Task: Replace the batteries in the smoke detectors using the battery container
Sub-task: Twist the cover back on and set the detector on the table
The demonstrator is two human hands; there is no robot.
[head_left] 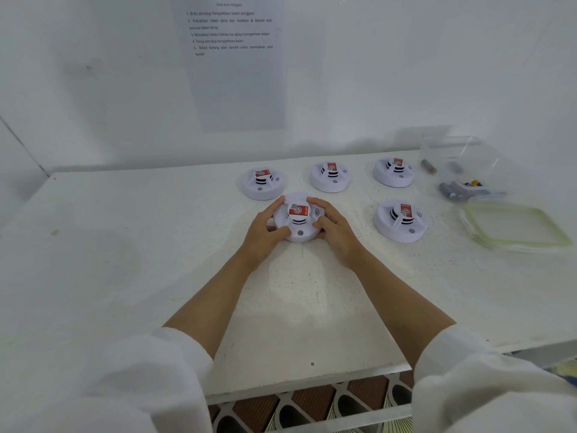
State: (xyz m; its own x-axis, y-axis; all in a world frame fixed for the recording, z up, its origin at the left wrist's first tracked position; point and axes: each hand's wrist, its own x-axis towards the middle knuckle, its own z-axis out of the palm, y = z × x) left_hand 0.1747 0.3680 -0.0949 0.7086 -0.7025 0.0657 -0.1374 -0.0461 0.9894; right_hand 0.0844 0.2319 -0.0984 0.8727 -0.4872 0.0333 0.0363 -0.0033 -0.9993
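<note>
A white smoke detector (298, 228) with a red label sits on the white table (156, 245) in the middle. My left hand (265, 232) grips its left side and my right hand (335, 229) grips its right side, fingers curled round the rim. Several more detectors stand around it: one behind at the left (263, 184), one behind at the centre (331, 177), one at the back right (394, 172), one to the right (400, 220). A clear battery container (462, 157) at the far right holds several batteries (452, 190).
The container's clear lid (515, 226) with a greenish seal lies flat near the table's right edge. A printed instruction sheet (232, 60) hangs on the white back wall. The table's front edge runs just beyond my sleeves, with patterned floor below.
</note>
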